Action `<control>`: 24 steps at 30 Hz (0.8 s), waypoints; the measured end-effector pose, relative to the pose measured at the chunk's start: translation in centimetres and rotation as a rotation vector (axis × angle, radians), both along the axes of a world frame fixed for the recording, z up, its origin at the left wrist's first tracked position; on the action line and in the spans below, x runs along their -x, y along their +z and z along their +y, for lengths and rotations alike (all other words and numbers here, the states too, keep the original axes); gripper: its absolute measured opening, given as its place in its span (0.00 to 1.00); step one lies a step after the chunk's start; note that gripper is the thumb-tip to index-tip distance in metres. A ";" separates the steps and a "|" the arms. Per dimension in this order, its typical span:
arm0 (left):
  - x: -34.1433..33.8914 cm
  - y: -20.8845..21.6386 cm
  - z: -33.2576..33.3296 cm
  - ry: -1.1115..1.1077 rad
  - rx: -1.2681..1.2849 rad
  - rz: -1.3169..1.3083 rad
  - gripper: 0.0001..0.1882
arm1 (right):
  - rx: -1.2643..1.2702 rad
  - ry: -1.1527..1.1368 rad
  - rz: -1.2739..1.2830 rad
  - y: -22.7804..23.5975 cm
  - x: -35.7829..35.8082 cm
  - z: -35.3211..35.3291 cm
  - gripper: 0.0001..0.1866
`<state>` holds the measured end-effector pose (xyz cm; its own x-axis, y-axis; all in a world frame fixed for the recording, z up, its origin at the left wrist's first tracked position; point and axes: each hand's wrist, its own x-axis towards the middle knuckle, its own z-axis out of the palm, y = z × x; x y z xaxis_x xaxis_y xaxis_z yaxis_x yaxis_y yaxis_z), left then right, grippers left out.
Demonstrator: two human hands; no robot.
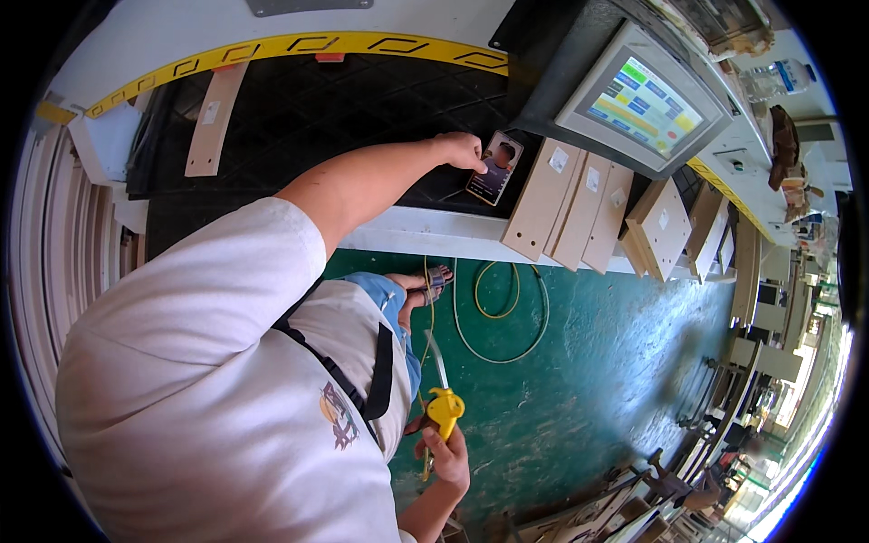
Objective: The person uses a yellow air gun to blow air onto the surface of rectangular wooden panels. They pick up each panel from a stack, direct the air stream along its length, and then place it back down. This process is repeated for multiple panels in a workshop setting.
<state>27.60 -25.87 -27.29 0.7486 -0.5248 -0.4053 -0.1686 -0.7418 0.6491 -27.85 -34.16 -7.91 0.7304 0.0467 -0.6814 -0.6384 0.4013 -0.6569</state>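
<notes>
My left arm stretches over the black work surface (362, 100). The fingers of my left hand (462, 152) are pressed together at the left edge of a dark rectangular card (494, 172) with a light border, like a badge; whether it is lifted off the surface I cannot tell. Low in front of my body, my right hand (445, 455) is wrapped round a yellow air blow gun (444, 409). Its thin pale nozzle points away from me. To the right of the card lie several light wooden boards (543, 199) with white labels and drilled holes.
One more labelled board (215, 122) lies at the left. A control screen (644, 104) overhangs the surface at the right. Yellow edging (299, 43) runs along the far side. A coiled hose (546, 312) lies on the green floor (579, 380). Long boards (54, 271) stand at far left.
</notes>
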 end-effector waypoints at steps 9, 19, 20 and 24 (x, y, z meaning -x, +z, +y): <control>-0.1 -0.4 0.0 0.006 0.007 -0.003 0.25 | 0.097 -0.195 0.011 -0.1 0.3 -0.1 0.26; 0.2 0.1 -0.1 -0.006 -0.024 -0.022 0.28 | -0.028 0.024 0.010 -0.3 0.7 -0.3 0.25; 0.3 0.1 -0.1 -0.003 -0.023 -0.019 0.29 | -0.030 0.036 0.009 -0.4 0.8 -0.3 0.25; 0.1 0.3 0.0 -0.013 -0.019 -0.008 0.30 | -0.041 0.064 -0.007 -0.8 0.7 -0.3 0.24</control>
<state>27.51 -25.90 -26.98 0.7450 -0.5264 -0.4096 -0.1832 -0.7520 0.6332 -28.59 -34.50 -8.67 0.7296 0.1214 -0.6731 -0.6594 0.3862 -0.6451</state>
